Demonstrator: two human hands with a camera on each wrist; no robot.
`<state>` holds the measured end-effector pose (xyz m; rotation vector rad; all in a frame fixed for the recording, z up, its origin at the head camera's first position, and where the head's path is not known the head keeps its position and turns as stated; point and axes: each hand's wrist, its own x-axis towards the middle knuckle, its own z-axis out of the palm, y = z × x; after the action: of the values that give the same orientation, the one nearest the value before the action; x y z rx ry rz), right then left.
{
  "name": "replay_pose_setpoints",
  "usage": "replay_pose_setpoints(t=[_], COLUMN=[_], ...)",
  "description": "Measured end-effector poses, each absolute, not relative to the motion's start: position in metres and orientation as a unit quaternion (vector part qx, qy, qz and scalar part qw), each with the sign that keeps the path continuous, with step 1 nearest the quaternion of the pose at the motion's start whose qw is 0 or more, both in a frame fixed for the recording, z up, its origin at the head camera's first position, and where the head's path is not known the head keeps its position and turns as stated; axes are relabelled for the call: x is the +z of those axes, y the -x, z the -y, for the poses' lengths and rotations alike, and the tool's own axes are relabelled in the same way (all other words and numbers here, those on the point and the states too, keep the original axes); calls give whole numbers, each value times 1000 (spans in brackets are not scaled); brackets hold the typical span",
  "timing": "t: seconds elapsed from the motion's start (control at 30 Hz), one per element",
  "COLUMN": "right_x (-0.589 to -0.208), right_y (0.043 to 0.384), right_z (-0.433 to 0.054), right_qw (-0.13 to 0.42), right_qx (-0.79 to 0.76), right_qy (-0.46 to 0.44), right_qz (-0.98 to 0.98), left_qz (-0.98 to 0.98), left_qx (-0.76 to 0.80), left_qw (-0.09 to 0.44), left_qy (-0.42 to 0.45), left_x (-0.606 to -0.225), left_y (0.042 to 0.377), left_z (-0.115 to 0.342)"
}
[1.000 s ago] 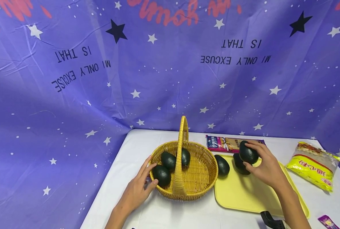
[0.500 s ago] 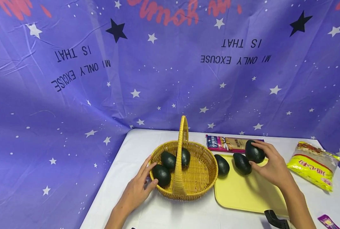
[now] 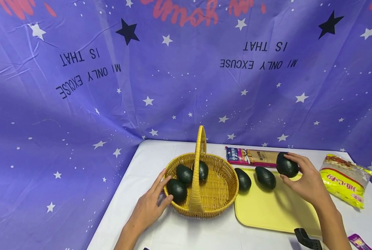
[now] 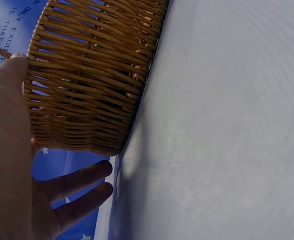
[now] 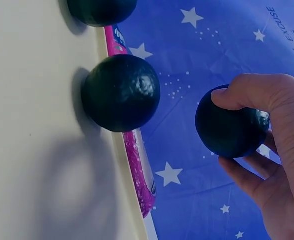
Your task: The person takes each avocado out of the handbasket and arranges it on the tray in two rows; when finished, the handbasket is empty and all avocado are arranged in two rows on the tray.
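My right hand [image 3: 309, 182] grips a dark green avocado [image 3: 287, 165] between thumb and fingers, raised over the far right part of the yellow tray [image 3: 267, 215]. Two more avocados lie on the tray: one [image 3: 265, 178] near its back edge, the other [image 3: 243, 180] at its left, close to the basket. My left hand [image 3: 150, 205] holds the left side of the wicker basket [image 3: 218, 211]. In the left wrist view its thumb [image 4: 17, 62] lies over the rim, while two fingers stretch out loose below. Three avocados [image 3: 177, 191] sit in the basket's left half.
Behind the tray lies a long noodle packet [image 3: 251, 156]. A yellow bag of food [image 3: 345, 180] is at the right, with a small purple wrapper [image 3: 358, 241] in front. The basket's tall handle [image 3: 201, 139] arches over its middle. A purple starry cloth [image 3: 186, 86] hangs behind the white table.
My right hand has moved to the right with its avocado, uncovering the avocado behind it on the tray. The left hand and basket have stayed in place.
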<state>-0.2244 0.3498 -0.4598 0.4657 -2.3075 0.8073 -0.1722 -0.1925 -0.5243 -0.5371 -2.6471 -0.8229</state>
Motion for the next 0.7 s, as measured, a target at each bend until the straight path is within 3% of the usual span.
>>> replay_pose_setpoints(t=[0.7], right_x=[-466], right_y=[224], right_z=[-370], right_qw=[306], right_qx=[316], right_qy=[-164], right_qz=[883], left_qz=[925], left_qx=[-295], left_qw=[149], left_qy=[185], left_x=[-524], left_y=[172], left_z=[192])
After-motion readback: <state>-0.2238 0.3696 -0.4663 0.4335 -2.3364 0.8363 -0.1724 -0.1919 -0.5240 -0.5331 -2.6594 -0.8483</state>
